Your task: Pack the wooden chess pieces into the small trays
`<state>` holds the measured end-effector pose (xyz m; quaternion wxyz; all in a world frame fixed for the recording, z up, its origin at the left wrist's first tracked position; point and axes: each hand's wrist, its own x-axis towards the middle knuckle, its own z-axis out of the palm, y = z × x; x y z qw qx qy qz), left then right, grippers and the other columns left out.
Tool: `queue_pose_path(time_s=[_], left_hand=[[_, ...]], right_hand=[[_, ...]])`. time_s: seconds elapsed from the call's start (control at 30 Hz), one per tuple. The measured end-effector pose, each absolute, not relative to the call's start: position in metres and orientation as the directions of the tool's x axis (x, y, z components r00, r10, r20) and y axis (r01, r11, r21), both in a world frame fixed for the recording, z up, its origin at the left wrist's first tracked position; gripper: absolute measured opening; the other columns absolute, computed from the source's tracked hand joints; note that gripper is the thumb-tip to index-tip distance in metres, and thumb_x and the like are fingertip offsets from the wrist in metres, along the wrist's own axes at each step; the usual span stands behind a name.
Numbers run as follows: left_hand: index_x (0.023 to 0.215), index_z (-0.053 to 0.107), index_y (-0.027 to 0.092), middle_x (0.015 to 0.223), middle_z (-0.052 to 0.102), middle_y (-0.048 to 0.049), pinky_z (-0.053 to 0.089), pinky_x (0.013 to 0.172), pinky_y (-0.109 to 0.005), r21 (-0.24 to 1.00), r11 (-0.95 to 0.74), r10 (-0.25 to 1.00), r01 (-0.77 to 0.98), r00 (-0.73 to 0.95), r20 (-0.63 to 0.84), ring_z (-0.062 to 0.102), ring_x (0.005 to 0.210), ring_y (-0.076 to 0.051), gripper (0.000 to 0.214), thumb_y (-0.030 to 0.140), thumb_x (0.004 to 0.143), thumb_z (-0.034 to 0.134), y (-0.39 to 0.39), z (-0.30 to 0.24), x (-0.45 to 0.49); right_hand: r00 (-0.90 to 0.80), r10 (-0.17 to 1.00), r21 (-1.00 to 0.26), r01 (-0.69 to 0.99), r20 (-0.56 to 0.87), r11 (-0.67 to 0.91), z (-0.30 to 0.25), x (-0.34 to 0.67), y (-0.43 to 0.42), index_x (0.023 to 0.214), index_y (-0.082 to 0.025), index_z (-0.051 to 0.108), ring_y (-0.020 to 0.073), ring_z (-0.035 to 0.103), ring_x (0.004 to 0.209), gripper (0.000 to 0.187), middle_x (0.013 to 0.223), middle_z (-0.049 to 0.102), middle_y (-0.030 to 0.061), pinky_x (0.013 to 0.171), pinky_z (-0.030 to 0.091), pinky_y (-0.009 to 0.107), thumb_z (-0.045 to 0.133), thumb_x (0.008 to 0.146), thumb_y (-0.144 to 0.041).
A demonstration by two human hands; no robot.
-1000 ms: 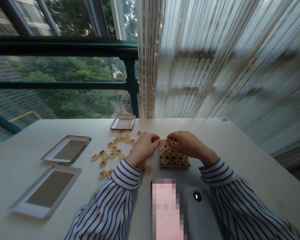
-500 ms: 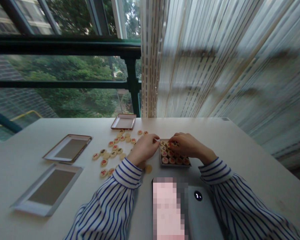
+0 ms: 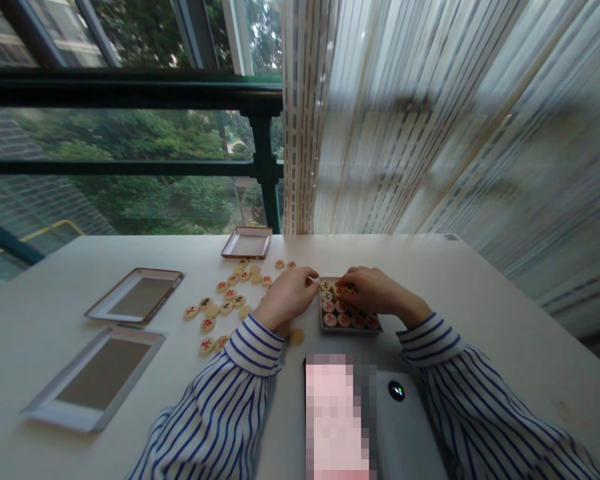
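A small square box [image 3: 353, 331] holds rows of round Chinese chess pieces [image 3: 344, 321] with red and black characters. At its far left corner my left hand [image 3: 291, 293] is curled, thumb and fingers pinching the rim. My right hand [image 3: 373, 288] reaches over the box's far side, fingers bent down onto a chess piece in the upper rows; the hand covers part of those rows. Loose chess pieces [image 3: 227, 307] lie scattered to the left of the box, some face up, others showing plain wood. A plain one [image 3: 297, 337] lies beside my left wrist.
A small open tray-like lid [image 3: 247, 257] stands at the table's far edge. Two larger shallow lids or trays [image 3: 100, 309] [image 3: 95, 427] lie at the left. Near me are a phone with a pixelated screen [image 3: 335, 413] and a grey device [image 3: 405, 433] between my forearms.
Both hands stay in nearly the same place at the box. The right fingers have shifted only slightly over the pieces. The small display on the grey device has changed.
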<state>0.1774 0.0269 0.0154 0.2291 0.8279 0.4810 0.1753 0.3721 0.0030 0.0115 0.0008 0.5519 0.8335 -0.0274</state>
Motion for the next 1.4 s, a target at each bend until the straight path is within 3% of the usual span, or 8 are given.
queue_pose_path(time_s=[0.43, 0.87, 1.4], left_hand=[[0.104, 0.062, 0.016, 0.093, 0.069, -0.0074, 0.045, 0.076, -0.028, 0.542, -0.439, 0.873, 0.717, 0.484, 0.066, 0.062, 0.087, -0.019, 0.032, 0.03, 0.08, 0.047, 0.028, 0.0145, 0.1766], [0.105, 0.062, 0.017, 0.096, 0.068, -0.0077, 0.044, 0.077, -0.027, 0.543, -0.423, 0.877, 0.725, 0.479, 0.043, 0.061, 0.088, -0.019, 0.031, 0.03, 0.08, 0.048, 0.0269, 0.0176, 0.1771], [0.102, 0.064, 0.016, 0.094, 0.068, -0.0082, 0.045, 0.076, -0.028, 0.533, -0.425, 0.874, 0.731, 0.485, 0.033, 0.062, 0.087, -0.02, 0.031, 0.03, 0.079, 0.048, 0.0252, 0.0209, 0.1774]], right_hand=[[-0.396, 0.916, -0.055, 0.918, -0.056, 0.394, 0.0105, 0.3758, 0.0045, 0.093, -0.024, 0.067, 0.0186, 0.058, 0.081, 0.034, 0.092, 0.064, 0.0067, 0.067, 0.038, 0.027, 0.041, 0.084, -0.045], [-0.414, 0.909, -0.039, 0.91, -0.036, 0.413, 0.0117, 0.3756, 0.0049, 0.095, -0.025, 0.065, 0.0185, 0.058, 0.088, 0.026, 0.098, 0.064, 0.0053, 0.073, 0.038, 0.027, 0.043, 0.083, -0.028], [-0.423, 0.905, -0.04, 0.906, -0.047, 0.421, 0.012, 0.3757, 0.0035, 0.093, -0.025, 0.066, 0.0183, 0.058, 0.087, 0.026, 0.097, 0.064, 0.0052, 0.073, 0.038, 0.027, 0.042, 0.083, -0.03]])
